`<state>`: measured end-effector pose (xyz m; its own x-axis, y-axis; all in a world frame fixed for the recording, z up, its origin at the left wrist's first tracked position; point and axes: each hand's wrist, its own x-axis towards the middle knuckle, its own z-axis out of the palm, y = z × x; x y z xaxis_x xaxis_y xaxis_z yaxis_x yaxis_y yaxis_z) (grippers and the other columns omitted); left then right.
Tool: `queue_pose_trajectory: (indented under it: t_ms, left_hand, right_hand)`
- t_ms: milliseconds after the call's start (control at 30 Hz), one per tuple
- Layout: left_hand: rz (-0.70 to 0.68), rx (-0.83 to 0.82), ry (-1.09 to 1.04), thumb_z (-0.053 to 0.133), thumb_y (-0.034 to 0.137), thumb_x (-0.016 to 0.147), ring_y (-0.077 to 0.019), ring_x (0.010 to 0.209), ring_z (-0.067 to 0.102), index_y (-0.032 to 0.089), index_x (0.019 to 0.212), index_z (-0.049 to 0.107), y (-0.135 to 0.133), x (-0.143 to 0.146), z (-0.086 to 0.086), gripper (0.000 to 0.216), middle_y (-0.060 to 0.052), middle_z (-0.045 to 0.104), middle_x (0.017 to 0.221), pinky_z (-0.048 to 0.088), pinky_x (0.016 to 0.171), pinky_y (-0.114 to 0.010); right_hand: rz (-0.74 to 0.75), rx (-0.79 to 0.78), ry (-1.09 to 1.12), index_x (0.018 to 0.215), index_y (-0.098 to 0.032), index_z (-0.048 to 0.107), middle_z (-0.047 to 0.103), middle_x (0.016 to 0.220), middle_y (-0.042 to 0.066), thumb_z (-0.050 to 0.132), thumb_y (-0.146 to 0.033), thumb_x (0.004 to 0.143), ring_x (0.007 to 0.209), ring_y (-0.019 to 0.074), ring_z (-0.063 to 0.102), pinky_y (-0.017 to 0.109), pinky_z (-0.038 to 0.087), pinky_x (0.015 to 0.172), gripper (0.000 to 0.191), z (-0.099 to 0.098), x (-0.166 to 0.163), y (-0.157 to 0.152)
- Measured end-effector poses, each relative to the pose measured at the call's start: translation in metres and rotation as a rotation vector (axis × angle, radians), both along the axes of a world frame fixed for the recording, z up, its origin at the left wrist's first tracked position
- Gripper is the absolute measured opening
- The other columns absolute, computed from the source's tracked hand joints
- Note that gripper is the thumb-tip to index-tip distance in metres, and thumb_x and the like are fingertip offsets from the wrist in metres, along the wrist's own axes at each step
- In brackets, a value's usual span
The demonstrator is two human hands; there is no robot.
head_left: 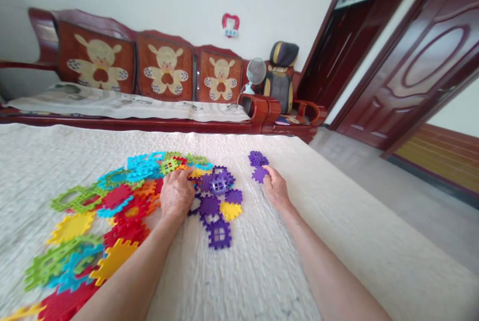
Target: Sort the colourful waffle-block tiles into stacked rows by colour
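Hands, 2, bare. R hand (pixel 276 187), qty 1: thumb + fingers at rt edge of 1 purple tile (pixel 259 175), grasping it; whether tile is lifted or flat on cloth, can't tell. Said tile sits rt of all other pcs exc. a small purple stack (pixel 257 157) just beyond, which it appears to meet; stack overlapped, exact no. unclear. L hand (pixel 177 192), qty 1: palm down, fingers curled, betw. mixed pile (pixel 117 196) and purple cluster (pixel 209 205); fingertips hidden, so can't tell if holding a pc. Purple cluster, ctr: several overlapping tiles, incl. 2 w/ 4-pane windows, 1 upper (pixel 219 186), 1 at near end (pixel 219 235); plus 1 yellow tile (pixel 231 210) at its rt side. Mixed pile, lt: red, blue, green, orange + yellow pcs, overlapped, total not countable; incl. 1 yellow plate (pixel 71 227) at lt edge, 1 more (pixel 115 260) by L forearm. All on 1 white cloth (pixel 262 271). Bkgd: sofa (pixel 123 117), qty 1; cushions (pixel 164 69), qty 3, brown, 1 bear ea.; fan (pixel 256 71), qty 1, near sofa's rt arm; chair (pixel 281 86), qty 1, w/ blk/yellow back pad; heart (pixel 230 25), qty 1, red, on wall; doors (pixel 415 61), qty 2, dk red, at rt.
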<state>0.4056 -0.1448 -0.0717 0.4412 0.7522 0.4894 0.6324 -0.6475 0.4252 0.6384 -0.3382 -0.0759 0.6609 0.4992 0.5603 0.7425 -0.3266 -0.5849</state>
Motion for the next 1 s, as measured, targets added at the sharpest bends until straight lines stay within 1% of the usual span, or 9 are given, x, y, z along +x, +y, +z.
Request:
queue_pose_trajectory:
  t_ms: [100, 200, 300, 433, 633, 800, 1000]
  left_hand:
    - [0.001, 0.005, 0.007, 0.04, 0.017, 0.084, -0.0272, 0.103, 0.054, 0.022, 0.107, 0.069, -0.001, 0.0, 0.001, 0.037, -0.008, 0.067, 0.109, 0.047, 0.089, -0.038]
    - [0.004, 0.001, 0.008, 0.041, 0.017, 0.084, -0.0267, 0.103, 0.054, 0.022, 0.107, 0.069, -0.001, 0.001, 0.002, 0.037, -0.007, 0.067, 0.109, 0.046, 0.089, -0.037]
    - [-0.002, 0.0, 0.035, 0.04, 0.018, 0.085, -0.0261, 0.103, 0.054, 0.023, 0.109, 0.068, 0.0, 0.0, 0.002, 0.038, -0.007, 0.066, 0.109, 0.046, 0.089, -0.037]
    - [-0.006, 0.002, 0.073, 0.038, 0.019, 0.086, -0.0261, 0.105, 0.053, 0.022, 0.111, 0.067, 0.0, 0.0, 0.002, 0.038, -0.007, 0.066, 0.11, 0.045, 0.09, -0.036]
    - [-0.001, 0.002, 0.085, 0.037, 0.019, 0.087, -0.0255, 0.107, 0.053, 0.022, 0.111, 0.067, 0.0, -0.001, 0.003, 0.038, -0.006, 0.065, 0.113, 0.044, 0.092, -0.035]
    - [0.004, -0.001, 0.085, 0.037, 0.019, 0.087, -0.0257, 0.106, 0.053, 0.021, 0.11, 0.067, 0.0, -0.001, 0.004, 0.038, -0.007, 0.065, 0.114, 0.046, 0.091, -0.036]
    - [0.01, -0.015, 0.104, 0.036, 0.02, 0.087, -0.0263, 0.108, 0.053, 0.022, 0.111, 0.067, -0.001, -0.001, 0.006, 0.039, -0.006, 0.065, 0.114, 0.046, 0.092, -0.037]
  right_hand:
    - [-0.032, 0.019, -0.004, 0.118, -0.017, 0.061, 0.066, 0.115, 0.01, 0.038, -0.023, 0.08, 0.108, 0.0218, 0.06, 0.036, 0.045, 0.097, 0.045, -0.002, 0.013, -0.004]
    - [-0.043, 0.024, 0.008, 0.116, -0.017, 0.061, 0.065, 0.111, 0.01, 0.036, -0.022, 0.08, 0.105, 0.0218, 0.059, 0.038, 0.044, 0.097, 0.044, -0.001, 0.03, -0.008]
    - [0.011, 0.013, 0.001, 0.113, -0.018, 0.063, 0.064, 0.106, 0.009, 0.035, -0.021, 0.08, 0.101, 0.0221, 0.059, 0.04, 0.044, 0.096, 0.043, -0.001, 0.047, -0.009]
    - [0.08, 0.014, -0.035, 0.11, -0.022, 0.065, 0.062, 0.099, 0.006, 0.037, -0.02, 0.08, 0.096, 0.0203, 0.059, 0.038, 0.046, 0.094, 0.042, -0.004, 0.062, -0.005]
    - [0.111, 0.041, -0.05, 0.11, -0.024, 0.065, 0.059, 0.101, 0.006, 0.038, -0.018, 0.081, 0.1, 0.0201, 0.058, 0.037, 0.045, 0.096, 0.04, -0.006, 0.072, 0.001]
    - [0.141, 0.012, -0.06, 0.111, -0.023, 0.064, 0.06, 0.1, 0.006, 0.039, -0.018, 0.081, 0.098, 0.0208, 0.058, 0.039, 0.045, 0.094, 0.039, -0.007, 0.078, 0.005]
    - [0.1, 0.008, -0.074, 0.112, -0.021, 0.061, 0.056, 0.106, 0.008, 0.042, -0.02, 0.08, 0.1, 0.0211, 0.057, 0.041, 0.045, 0.096, 0.038, -0.009, 0.077, 0.006]
